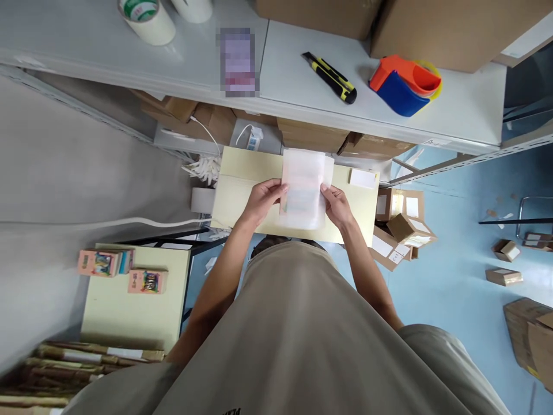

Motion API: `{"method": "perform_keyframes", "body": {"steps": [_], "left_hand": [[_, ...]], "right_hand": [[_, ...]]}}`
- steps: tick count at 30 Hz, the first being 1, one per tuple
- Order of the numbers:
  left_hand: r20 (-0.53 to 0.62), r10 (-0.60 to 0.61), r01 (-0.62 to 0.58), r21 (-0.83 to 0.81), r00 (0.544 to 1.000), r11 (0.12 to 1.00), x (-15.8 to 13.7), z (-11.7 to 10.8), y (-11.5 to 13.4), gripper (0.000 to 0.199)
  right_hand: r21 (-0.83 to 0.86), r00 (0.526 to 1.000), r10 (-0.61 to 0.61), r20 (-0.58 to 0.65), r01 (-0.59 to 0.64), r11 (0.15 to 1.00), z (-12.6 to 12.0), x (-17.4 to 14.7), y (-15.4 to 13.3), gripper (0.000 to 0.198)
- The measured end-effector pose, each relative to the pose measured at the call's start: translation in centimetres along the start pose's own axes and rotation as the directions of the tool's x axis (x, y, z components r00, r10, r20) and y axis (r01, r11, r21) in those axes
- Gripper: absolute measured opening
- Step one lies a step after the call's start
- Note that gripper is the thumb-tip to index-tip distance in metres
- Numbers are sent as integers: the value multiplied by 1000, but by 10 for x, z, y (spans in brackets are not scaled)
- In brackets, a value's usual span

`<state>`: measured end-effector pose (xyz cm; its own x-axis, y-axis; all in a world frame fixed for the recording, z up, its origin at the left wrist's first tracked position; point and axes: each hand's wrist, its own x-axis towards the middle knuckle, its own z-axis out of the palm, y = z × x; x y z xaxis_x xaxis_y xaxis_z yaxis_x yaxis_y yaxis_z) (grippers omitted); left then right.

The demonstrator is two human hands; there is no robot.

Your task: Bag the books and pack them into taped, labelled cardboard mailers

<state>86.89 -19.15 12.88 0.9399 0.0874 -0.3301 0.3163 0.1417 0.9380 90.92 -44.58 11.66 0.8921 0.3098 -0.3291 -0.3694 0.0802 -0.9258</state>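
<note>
Between my two hands is a flat, whitish translucent bag, with faint printed matter showing through it. My left hand pinches its left edge, thumb on top. On the other side, my right hand grips the right edge the same way, where a paler flap sticks out. The bag is held over a pale yellow table. A white slip lies on the table to the right of my right hand.
Above the table runs a grey shelf with a yellow-black utility knife, an orange-blue tape dispenser and tape rolls. Cardboard boxes sit on the floor at right. Books lie on a side table at left. A white cable crosses the left.
</note>
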Motion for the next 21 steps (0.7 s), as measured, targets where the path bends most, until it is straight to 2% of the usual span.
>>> {"method": "perform_keyframes", "body": {"steps": [4,9,12,14,16,19,21], "left_hand": [[-15,-15,14,-93,1000,996,-15,-2,14,59],[-27,-1,-2,-88,1000,996,-20,-9,16,63],[-134,60,-57,31,989,998,-21,-9,11,63],[-238,151,-109,178,960,978,-26,-2,5,59],[-248,198,-120,300,948,946,-33,10,-5,56],[-207,152,-72,353,966,933,-42,24,-25,48],[-262,114,-26,317,958,948,-42,20,-40,39]], "right_hand": [[100,998,17,66,-24,995,10,-3,-5,67],[112,996,-13,91,3,994,15,-1,-11,65],[56,997,-19,71,16,998,17,1,-10,65],[-10,999,-24,47,24,1000,22,3,-3,64],[-68,999,-34,30,36,997,35,3,7,62],[-94,998,-57,41,61,994,62,2,26,61],[-93,995,-60,75,67,993,77,2,38,59]]}}
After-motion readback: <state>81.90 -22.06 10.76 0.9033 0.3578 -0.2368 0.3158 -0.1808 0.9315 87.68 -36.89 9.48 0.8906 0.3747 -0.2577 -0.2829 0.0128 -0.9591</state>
